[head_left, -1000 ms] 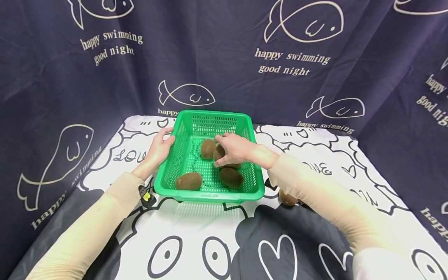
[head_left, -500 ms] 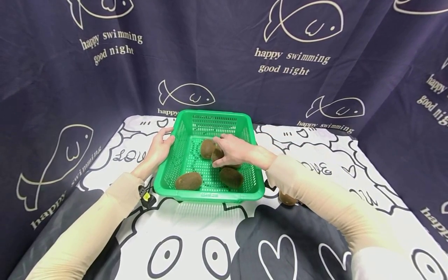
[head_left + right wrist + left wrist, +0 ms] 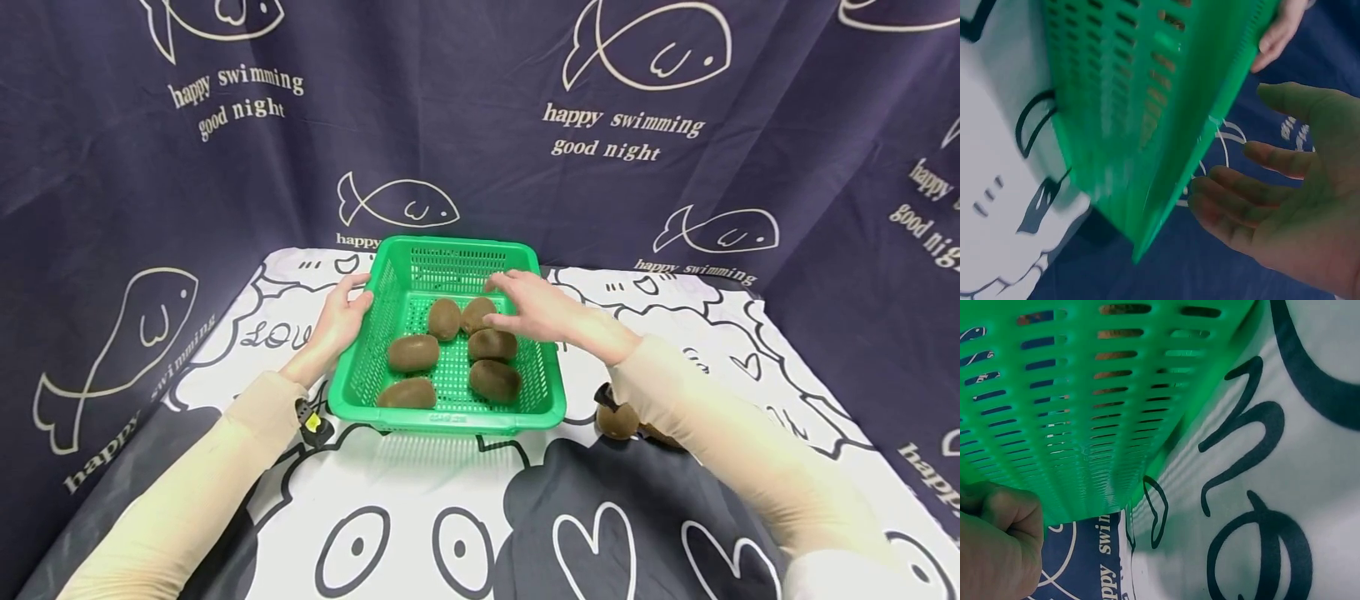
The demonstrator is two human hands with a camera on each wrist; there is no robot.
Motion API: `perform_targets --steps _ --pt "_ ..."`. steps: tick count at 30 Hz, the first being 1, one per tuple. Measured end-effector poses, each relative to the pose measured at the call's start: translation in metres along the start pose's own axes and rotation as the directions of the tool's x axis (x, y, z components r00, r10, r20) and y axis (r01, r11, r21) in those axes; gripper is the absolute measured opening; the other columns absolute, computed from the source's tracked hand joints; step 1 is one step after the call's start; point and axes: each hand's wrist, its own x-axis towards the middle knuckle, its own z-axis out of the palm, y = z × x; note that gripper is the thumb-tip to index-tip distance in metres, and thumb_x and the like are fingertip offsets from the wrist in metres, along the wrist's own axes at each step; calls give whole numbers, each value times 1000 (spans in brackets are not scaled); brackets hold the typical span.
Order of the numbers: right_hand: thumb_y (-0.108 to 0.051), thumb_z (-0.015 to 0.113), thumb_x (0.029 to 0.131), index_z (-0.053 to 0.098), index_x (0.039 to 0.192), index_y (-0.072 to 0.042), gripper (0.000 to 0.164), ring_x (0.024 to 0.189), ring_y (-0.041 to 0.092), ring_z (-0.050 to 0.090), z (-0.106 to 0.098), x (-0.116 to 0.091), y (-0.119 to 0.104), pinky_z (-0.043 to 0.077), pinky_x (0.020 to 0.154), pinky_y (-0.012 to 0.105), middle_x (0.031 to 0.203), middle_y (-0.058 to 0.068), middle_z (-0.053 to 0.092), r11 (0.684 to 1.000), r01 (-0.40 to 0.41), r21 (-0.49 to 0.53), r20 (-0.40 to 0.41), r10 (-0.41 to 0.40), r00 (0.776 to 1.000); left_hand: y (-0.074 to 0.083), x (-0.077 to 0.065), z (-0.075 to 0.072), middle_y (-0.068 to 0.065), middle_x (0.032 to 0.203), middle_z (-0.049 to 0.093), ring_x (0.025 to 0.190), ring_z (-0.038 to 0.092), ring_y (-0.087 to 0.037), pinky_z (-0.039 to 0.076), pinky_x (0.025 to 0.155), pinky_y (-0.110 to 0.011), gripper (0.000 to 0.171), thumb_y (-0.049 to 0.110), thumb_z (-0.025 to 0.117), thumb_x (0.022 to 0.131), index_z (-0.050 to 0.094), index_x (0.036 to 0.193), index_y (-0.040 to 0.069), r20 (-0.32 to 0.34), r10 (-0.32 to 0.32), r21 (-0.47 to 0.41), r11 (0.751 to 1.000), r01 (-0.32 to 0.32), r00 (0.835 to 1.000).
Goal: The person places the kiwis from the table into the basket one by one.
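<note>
A green plastic basket (image 3: 457, 422) stands on the patterned cloth in the head view. Several brown kiwis lie inside it: two on the left, including a middle-left kiwi (image 3: 413, 353), and the others toward the back and right, such as the near-right kiwi (image 3: 495, 381). My left hand (image 3: 343, 317) grips the basket's left rim; in the left wrist view its fingers look curled beside the perforated wall. Above the basket's right side, my right hand (image 3: 536, 307) holds nothing. Its fingers are spread and relaxed in the right wrist view, with the thumb apart from them.
Outside the basket, to its right, a kiwi (image 3: 617, 422) rests on the cloth. Another kiwi (image 3: 660, 437) beside it is partly hidden by the right sleeve. A dark fish-print curtain (image 3: 510, 192) hangs right behind the basket.
My right hand has let go of a kiwi and drawn back up and to the right. A kiwi now lies at the basket's middle left. The left hand has stayed at the rim.
</note>
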Motion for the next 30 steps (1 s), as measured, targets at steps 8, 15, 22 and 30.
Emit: perform_targets --steps 8,15,22,30 --pt "-21 64 91 59 116 2 35 107 35 60 -14 -43 41 49 95 49 116 21 65 993 -76 90 -135 87 987 1 0 -1 -26 126 56 100 63 -32 59 71 -27 48 23 37 104 30 151 18 4 3 -3 1000 -3 1000" --pt "-23 65 88 57 118 6 42 107 41 60 -6 -79 87 48 94 53 114 27 64 966 -244 85 -94 252 963 1 -2 -1 -27 127 56 103 63 -36 60 73 -30 49 26 37 104 28 152 20 13 6 -13 1000 -6 1000" --pt "-32 70 84 50 124 14 64 108 50 57 11 -107 120 47 94 56 116 35 60 932 -363 -16 48 363 930 2 -2 1 -27 128 56 99 64 -31 60 78 -36 49 25 37 104 28 152 18 13 18 7 1000 -18 1000" --pt "-33 72 80 50 119 15 66 98 45 60 21 -115 137 51 86 50 106 32 63 901 -432 -28 245 425 871 2 -1 -1 -27 126 55 92 65 -24 60 80 -42 48 24 37 104 30 151 18 -3 7 18 1000 -7 1000"
